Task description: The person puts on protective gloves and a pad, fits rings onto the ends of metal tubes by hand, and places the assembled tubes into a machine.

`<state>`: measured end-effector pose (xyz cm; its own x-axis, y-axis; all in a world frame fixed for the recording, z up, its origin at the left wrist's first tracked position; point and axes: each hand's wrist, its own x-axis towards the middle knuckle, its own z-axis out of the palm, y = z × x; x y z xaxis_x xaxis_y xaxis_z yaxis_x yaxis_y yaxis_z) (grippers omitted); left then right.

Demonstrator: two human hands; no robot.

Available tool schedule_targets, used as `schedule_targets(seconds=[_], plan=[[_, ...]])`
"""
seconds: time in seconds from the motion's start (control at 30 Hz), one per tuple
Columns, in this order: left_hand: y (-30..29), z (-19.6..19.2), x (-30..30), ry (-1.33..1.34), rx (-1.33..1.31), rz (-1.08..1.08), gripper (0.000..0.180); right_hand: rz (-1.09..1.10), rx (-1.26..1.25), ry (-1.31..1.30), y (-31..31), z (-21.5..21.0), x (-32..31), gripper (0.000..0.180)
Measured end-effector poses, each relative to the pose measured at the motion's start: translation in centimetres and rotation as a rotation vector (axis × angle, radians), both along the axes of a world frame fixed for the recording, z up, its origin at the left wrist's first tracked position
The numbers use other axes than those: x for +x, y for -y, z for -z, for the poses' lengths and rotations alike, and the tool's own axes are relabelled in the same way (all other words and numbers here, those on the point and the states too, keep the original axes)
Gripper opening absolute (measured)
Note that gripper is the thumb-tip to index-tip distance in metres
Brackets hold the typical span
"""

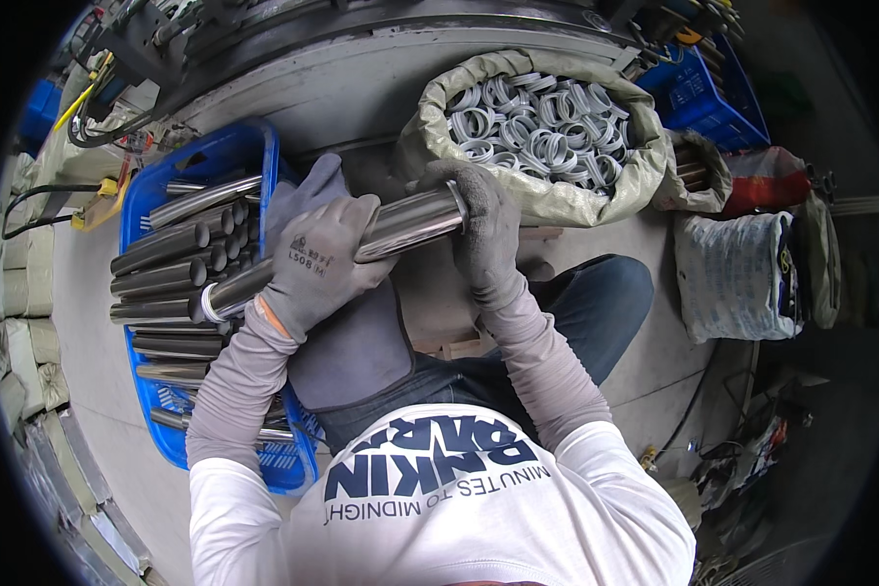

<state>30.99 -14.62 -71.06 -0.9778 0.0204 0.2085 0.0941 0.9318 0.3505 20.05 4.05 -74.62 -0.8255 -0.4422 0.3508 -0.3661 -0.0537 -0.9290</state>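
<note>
A pale, smooth floor (645,386) spreads beneath everything. On it, beside the person's left leg, is a long blue plastic basket (272,161) with slotted walls; it probably sits there to keep its stock within the left arm's reach. Beyond the knees, toward the right, a pale woven sack (576,208) has its mouth rolled down, likely so a hand can dip straight in. A flat dark-grey cover (356,342) lies over the left thigh, perhaps shielding the trousers from metal edges.

Shiny cylindrical metal tubes (161,256) are piled in the basket, mostly lying crosswise. One more polished steel tube (412,230) is up in front of the lap, slanting from the basket side toward the sack; whether it touches the thigh I cannot tell.

The left hand (322,259), in a grey glove, is wrapped round that tube's middle, seemingly to carry its weight. The gloved right hand (488,234) is curled over the far end, apparently steadying it.

Light-grey rings (547,146) are heaped in the sack. Smallest in sight, a single whitish ring (208,304) encircles the polished tube near its left end.
</note>
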Motion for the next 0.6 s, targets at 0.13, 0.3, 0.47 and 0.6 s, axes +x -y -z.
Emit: schedule_targets(seconds=[0.13,0.3,0.47,0.6], plan=[[0.0,0.3,-0.3,-0.021,-0.018,0.026,0.057,0.004,-0.222,0.336,0.7,1.6,0.2,0.034],[-0.2,-0.2,-0.4,0.061,-0.06,-0.007,0.059,0.232,0.074,-0.042,1.8,1.2,0.7,0.031],[0.1,-0.1,-0.9,0.127,-0.101,0.019,0.063,0.138,-0.129,0.37,2.1,2.5,0.3,0.03],[0.8,-1.4,0.4,0.152,-0.174,0.022,0.077,0.115,-0.104,0.322,0.6,1.0,-1.3,0.029]])
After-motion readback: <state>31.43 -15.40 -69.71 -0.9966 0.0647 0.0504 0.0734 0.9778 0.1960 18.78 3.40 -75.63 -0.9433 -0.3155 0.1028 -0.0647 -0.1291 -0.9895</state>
